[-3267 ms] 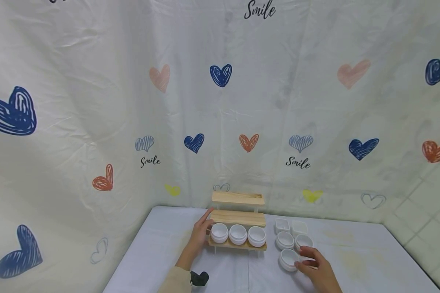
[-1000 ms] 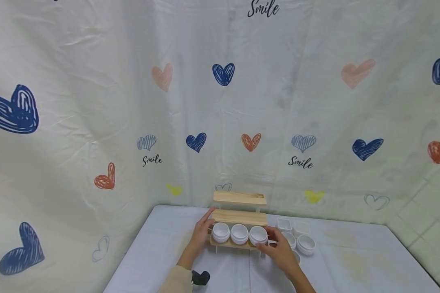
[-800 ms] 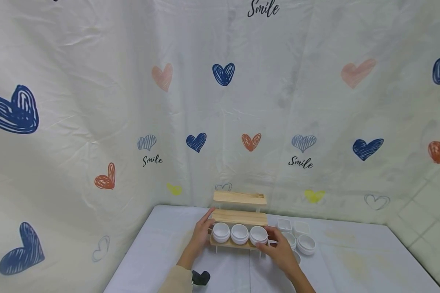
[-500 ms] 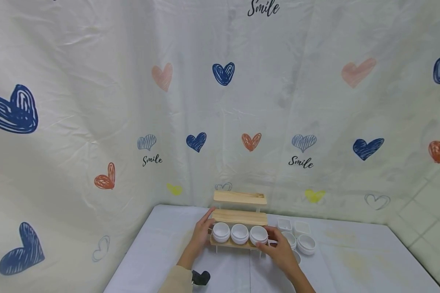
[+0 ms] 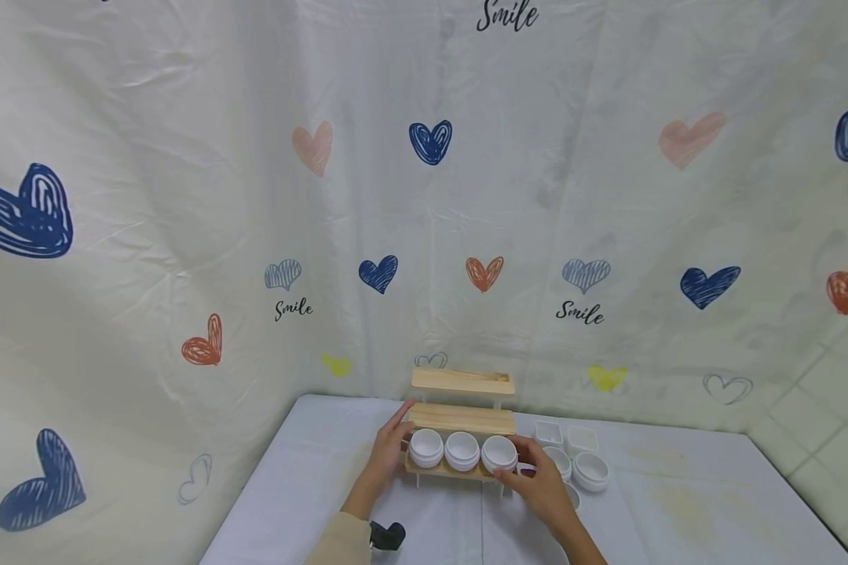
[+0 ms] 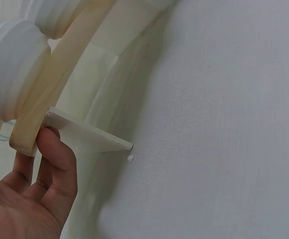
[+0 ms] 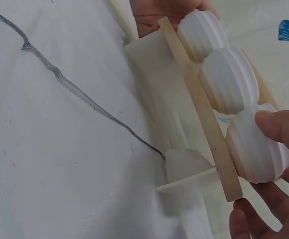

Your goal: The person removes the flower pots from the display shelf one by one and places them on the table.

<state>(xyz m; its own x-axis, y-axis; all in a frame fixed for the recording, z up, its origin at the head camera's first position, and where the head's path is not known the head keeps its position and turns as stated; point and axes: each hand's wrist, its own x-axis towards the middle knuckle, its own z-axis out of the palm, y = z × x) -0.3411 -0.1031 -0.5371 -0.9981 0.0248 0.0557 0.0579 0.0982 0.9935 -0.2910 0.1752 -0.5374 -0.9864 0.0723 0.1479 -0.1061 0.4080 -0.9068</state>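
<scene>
A three-tier wooden stand (image 5: 462, 419) on white legs stands on the table in the head view. Its lowest shelf (image 7: 204, 119) bears three white ribbed bowls or bowl stacks, a left one (image 5: 426, 447), a middle one (image 5: 462, 450) and a right one (image 5: 498, 452). At the shelf's left end my left hand (image 5: 385, 455) grips the wooden edge; in the left wrist view its fingers (image 6: 57, 149) curl at the end by a white leg. My right hand (image 5: 540, 482) holds the right bowl, thumb in front and fingers behind and below. The upper two shelves bear nothing.
Right of the stand, partly behind my right hand, are white round bowls (image 5: 590, 471) and two small square dishes (image 5: 583, 439). A black object (image 5: 387, 537) shows by my left sleeve. A white cloth with hearts (image 5: 431, 235) hangs behind the table (image 5: 650, 510).
Since the oldest frame my right hand has moved left, from a loose bowl on the table to the right bowl on the shelf. My left hand has kept its place on the stand.
</scene>
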